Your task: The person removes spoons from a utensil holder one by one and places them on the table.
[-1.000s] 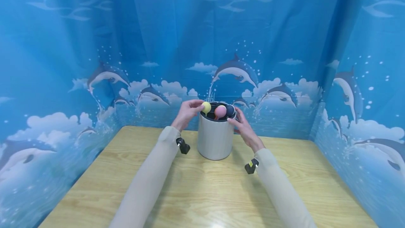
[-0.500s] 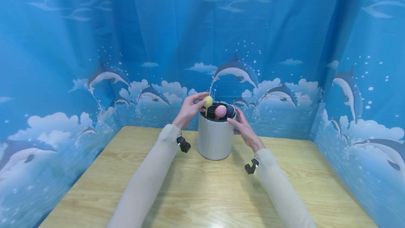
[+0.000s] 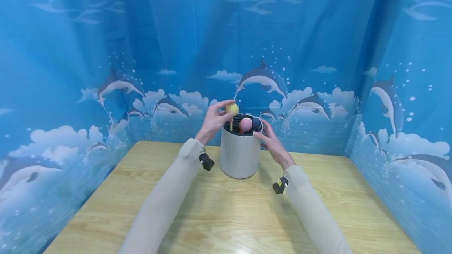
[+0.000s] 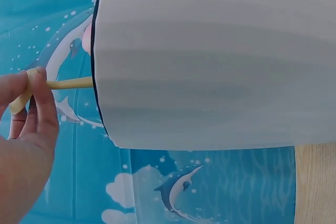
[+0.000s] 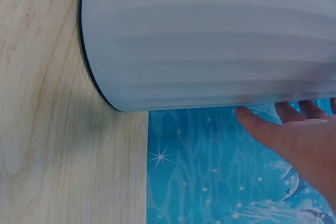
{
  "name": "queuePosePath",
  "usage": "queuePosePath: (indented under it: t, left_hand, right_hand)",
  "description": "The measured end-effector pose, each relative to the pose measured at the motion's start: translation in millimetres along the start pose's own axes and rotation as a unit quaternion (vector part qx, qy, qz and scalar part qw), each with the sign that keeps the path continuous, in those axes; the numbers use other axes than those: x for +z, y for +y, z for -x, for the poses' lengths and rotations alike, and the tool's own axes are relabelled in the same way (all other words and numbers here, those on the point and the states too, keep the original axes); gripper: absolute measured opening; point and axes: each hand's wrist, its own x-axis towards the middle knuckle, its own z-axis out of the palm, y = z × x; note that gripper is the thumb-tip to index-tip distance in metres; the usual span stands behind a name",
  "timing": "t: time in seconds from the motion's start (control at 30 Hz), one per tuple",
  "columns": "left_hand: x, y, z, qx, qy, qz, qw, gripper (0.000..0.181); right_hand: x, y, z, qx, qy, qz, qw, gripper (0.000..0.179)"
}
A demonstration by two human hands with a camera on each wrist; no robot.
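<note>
A white cylindrical utensil holder [image 3: 239, 156] with a dark slotted top stands upright on the table. My left hand [image 3: 214, 120] pinches the round head of a yellow spoon-shaped utensil [image 3: 232, 108]. Its thin handle points down into the holder, and the lower end is hidden inside. In the left wrist view, thumb and fingers meet on the yellow head [image 4: 22, 98], seen edge-on. My right hand [image 3: 273, 143] holds the holder's right side near the rim, thumb in front and other fingers partly hidden behind. A pink round-headed utensil [image 3: 245, 124] and a dark blue one [image 3: 256, 124] stick out beside it.
Light wood table [image 3: 226, 214] lies under the holder and in front of it. A blue curtain printed with dolphins [image 3: 197, 42] hangs close behind the table and along both sides. A bit of another yellow head shows behind the pink one.
My left hand has risen with the yellow utensil, drawing more of its handle up out of the holder. The right hand and the holder have stayed in place.
</note>
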Motion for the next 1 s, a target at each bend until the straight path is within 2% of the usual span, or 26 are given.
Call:
queuePosePath:
  t: [0.2, 0.4, 0.6, 0.83, 1.0]
  left_hand:
    - [-5.0, 3.3, 3.4, 0.010, 0.027, -0.030, 0.9991, 0.041]
    - [-12.2, 8.4, 1.8, 0.042, 0.059, -0.026, 0.9970, 0.040]
    - [-16.8, 15.2, 0.0, 0.074, 0.074, -0.012, 0.9944, 0.042]
    - [-20.5, 32.3, 1.0, 0.138, 0.105, 0.000, 0.9848, 0.043]
    - [-23.1, 46.3, 3.6, 0.171, 0.122, 0.018, 0.9774, 0.044]
  right_hand:
    - [1.1, 1.8, -2.8, 0.000, -0.001, -0.002, 1.0000, 0.079]
    - [1.8, 2.9, -4.1, -0.001, -0.003, 0.001, 1.0000, 0.080]
    - [2.0, 0.7, -3.9, 0.001, -0.002, 0.006, 1.0000, 0.080]
    - [-0.7, 1.8, -5.6, -0.003, -0.008, -0.001, 1.0000, 0.080]
    - [-7.7, 14.9, -16.5, -0.002, -0.006, -0.014, 0.9999, 0.080]
